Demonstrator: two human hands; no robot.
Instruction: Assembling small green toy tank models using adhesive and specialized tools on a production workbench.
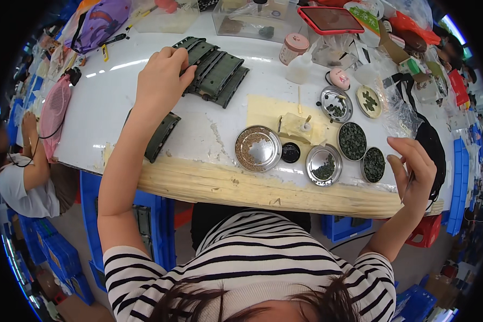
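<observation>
My left hand reaches over the table, its fingers curled at the left end of a stack of dark green rectangular panels. The fingertips are partly hidden against the top panel's edge. Another such panel lies nearer, partly under my left forearm. My right hand is raised at the table's right front, fingers bent. Something thin and pale shows along its palm, too small to name. Beside it stand two round tins of small dark green pieces. A shallow metal dish holds more of them.
A dish of brown grains, a small black pot and a yellowish block stand mid-table. Behind are a pink-lidded jar, a red-framed tablet and a clear box. Another person's arm is at far left.
</observation>
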